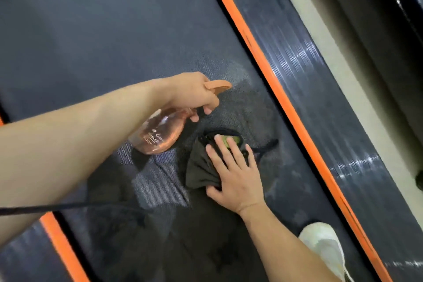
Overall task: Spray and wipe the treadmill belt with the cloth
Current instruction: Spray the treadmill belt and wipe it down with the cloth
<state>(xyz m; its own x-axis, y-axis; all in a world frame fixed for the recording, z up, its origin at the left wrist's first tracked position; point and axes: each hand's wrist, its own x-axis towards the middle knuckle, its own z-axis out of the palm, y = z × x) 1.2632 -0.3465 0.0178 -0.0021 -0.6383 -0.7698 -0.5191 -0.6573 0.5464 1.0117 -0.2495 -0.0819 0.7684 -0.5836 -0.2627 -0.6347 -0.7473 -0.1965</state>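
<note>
The dark textured treadmill belt (103, 41) fills most of the view, with a wet-looking patch near its right edge. My left hand (193, 94) grips a clear pink spray bottle (158, 136) by its neck, fingers around the trigger, nozzle pointing toward the belt's right side. My right hand (235, 169) lies flat, fingers spread, pressing a dark crumpled cloth (201, 167) onto the belt just below the bottle. A green patch shows on the cloth under my fingertips.
Orange strips (270, 75) border the belt on the right and at the lower left (61, 249). A ribbed shiny side rail (320, 89) runs beyond the right strip. A white shoe (325, 249) stands at the lower right. A thin dark cord (68, 206) crosses the belt.
</note>
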